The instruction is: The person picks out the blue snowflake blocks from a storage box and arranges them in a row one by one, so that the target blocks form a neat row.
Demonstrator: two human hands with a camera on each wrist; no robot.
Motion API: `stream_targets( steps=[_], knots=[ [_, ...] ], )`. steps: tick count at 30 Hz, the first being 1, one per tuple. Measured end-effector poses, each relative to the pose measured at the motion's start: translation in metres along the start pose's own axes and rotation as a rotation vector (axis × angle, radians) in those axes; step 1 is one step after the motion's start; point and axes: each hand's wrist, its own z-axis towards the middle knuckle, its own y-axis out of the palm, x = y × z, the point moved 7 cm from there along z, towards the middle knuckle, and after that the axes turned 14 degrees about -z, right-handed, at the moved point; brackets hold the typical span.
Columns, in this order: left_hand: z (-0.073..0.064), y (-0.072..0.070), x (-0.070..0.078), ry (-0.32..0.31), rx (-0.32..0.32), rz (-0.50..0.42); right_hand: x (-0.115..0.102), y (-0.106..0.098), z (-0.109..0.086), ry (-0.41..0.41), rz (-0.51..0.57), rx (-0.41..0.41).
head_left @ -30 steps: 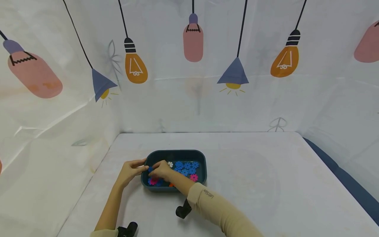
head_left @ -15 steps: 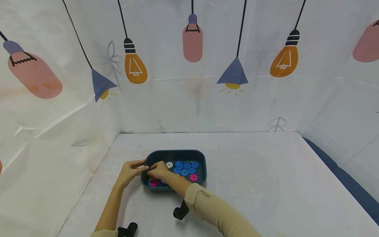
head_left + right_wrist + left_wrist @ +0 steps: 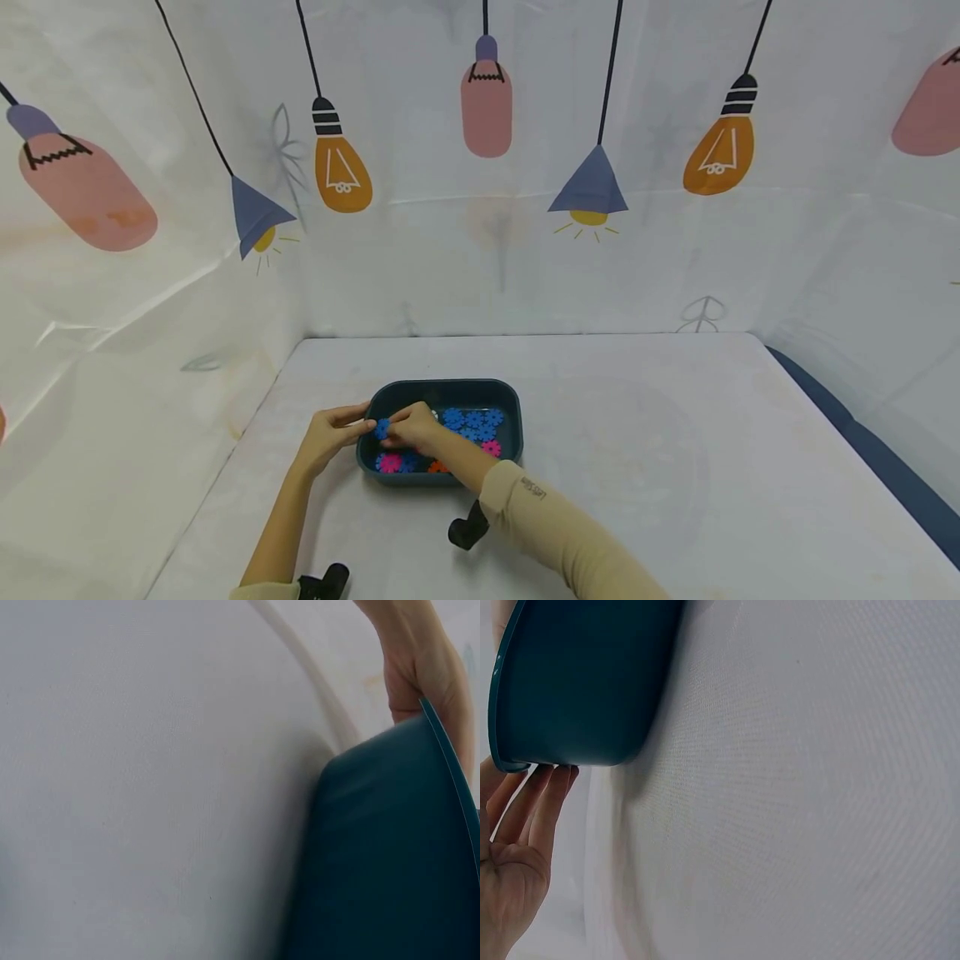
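A dark teal tray (image 3: 450, 481) stands on the white table. My left hand (image 3: 332, 433) grips its left rim; in the left wrist view the fingers (image 3: 544, 802) touch the outer wall. Inside the tray's left end, my right hand (image 3: 414, 429) has its fingers curled, the tips at a blue flower-shaped piece (image 3: 382, 429). That piece lies close to the left thumb tip. Several more blue flower-shaped pieces (image 3: 472, 423) lie at the tray's right, with pink pieces (image 3: 390, 463) and orange ones (image 3: 437, 467) nearer the front. The right hand partly covers the contents.
The white table (image 3: 637, 433) extends to the right of the tray. Behind it hangs a pale sheet (image 3: 420, 267) printed with lamps. A black wrist-camera mount (image 3: 469, 527) hangs below the right forearm, and another mount (image 3: 324, 582) is at the left wrist.
The right hand shifted left over the blue flower-shaped piece, then back right, so that piece shows more fully now. The left hand and the tray stay in place.
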Motion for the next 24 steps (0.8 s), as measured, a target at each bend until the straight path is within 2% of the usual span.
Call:
stream_targets(
  steps=[6, 12, 17, 24],
  knots=[
    [0.001, -0.001, -0.001, 0.013, 0.002, 0.002, -0.001, -0.012, -0.001, -0.021, 0.057, -0.023],
    [0.002, 0.000, -0.004, 0.004, 0.015, -0.013, -0.008, -0.040, -0.012, -0.115, 0.096, -0.061],
    [0.002, 0.000, -0.005, -0.007, 0.027, -0.002, -0.016, -0.083, -0.028, -0.206, 0.101, -0.079],
    [0.000, -0.002, -0.005, -0.020, 0.052, 0.001, -0.017, -0.162, -0.044, -0.231, 0.087, -0.022]
  ],
)
